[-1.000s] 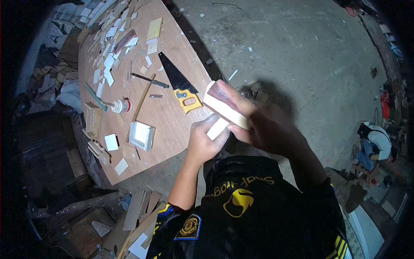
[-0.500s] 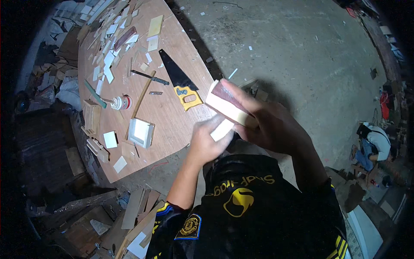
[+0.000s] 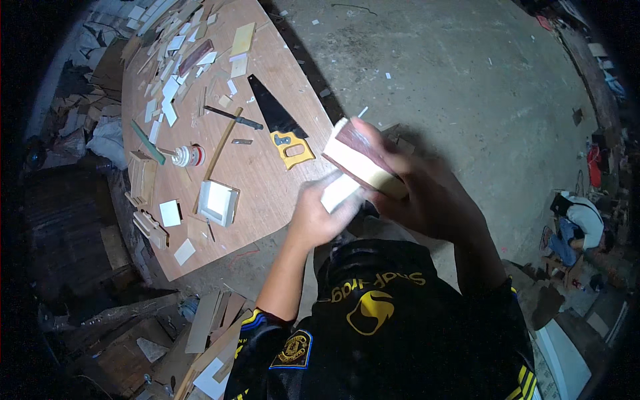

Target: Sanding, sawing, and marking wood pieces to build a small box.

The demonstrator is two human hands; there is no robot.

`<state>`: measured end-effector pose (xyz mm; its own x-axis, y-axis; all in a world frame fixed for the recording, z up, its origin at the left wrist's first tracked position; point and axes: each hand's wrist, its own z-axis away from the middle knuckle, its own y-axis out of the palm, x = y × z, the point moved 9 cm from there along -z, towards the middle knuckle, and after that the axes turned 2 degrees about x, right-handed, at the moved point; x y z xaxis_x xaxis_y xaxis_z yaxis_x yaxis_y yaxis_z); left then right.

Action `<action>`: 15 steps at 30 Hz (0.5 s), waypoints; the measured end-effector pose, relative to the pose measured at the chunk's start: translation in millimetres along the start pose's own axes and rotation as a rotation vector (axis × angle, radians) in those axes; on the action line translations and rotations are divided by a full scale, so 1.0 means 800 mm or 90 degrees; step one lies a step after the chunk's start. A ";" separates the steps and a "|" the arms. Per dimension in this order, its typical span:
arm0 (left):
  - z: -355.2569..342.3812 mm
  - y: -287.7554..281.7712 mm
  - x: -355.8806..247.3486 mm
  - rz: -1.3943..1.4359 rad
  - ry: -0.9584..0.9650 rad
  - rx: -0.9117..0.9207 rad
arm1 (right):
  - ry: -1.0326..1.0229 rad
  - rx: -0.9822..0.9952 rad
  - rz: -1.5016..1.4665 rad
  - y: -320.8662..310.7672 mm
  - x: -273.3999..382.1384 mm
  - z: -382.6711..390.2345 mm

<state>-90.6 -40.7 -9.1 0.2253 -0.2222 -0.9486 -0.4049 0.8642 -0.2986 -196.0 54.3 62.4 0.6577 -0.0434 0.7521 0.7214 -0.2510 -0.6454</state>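
Note:
My right hand (image 3: 417, 183) grips a sanding block (image 3: 360, 163), a pale wooden block with what looks like dark red sandpaper round it. My left hand (image 3: 316, 217), its fingers smeared by motion, closes on a small pale wood piece (image 3: 341, 193) just below the block. Whether the block touches that piece is hard to see. Both hands are in front of my body, at the table's right edge. A handsaw (image 3: 283, 123) with a yellow handle lies on the table beyond my left hand.
On the wooden table (image 3: 260, 200) are a knife-like tool (image 3: 233, 118), a curved wooden stick (image 3: 223, 145), a white tub (image 3: 189, 157), an open box (image 3: 219, 203) and many offcuts (image 3: 170, 93). Boards (image 3: 208, 323) lean at lower left. A person (image 3: 581, 223) sits far right.
The sanding block has shifted slightly right and its near face has tilted to show more of its underside edge. My left hand stays close below it with the wood piece.

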 end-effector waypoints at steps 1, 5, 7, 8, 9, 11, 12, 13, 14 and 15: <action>0.004 0.008 -0.010 -0.010 0.035 0.030 | 0.003 0.001 0.000 -0.001 0.001 0.003; -0.001 0.008 0.018 0.065 -0.002 0.028 | 0.000 0.000 -0.024 -0.003 0.011 -0.005; -0.002 -0.001 0.026 0.082 -0.044 0.008 | -0.033 -0.015 -0.044 -0.004 0.013 -0.006; -0.002 0.000 0.025 0.087 -0.052 0.008 | -0.043 -0.038 -0.070 -0.005 0.012 -0.003; -0.001 0.002 0.025 0.092 -0.060 0.008 | -0.053 -0.062 -0.097 -0.009 0.014 -0.001; 0.005 0.010 0.020 0.025 -0.020 0.039 | 0.006 -0.017 -0.083 -0.009 0.016 -0.009; 0.004 0.002 0.015 0.037 0.002 0.003 | 0.041 0.017 -0.097 -0.005 0.018 -0.016; 0.003 -0.006 0.010 0.049 0.025 -0.032 | 0.076 0.051 -0.111 0.001 0.015 -0.020; 0.001 -0.011 0.028 0.114 -0.090 -0.029 | 0.076 0.051 -0.111 0.003 0.014 -0.017; 0.000 -0.013 0.028 0.114 -0.090 -0.029 | 0.088 0.048 -0.093 0.004 0.012 -0.012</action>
<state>-81.2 -54.4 -26.9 0.2672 0.0017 -0.9636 -0.4885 0.8622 -0.1339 -189.3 43.4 68.7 0.5127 -0.1455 0.8462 0.8246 -0.1910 -0.5325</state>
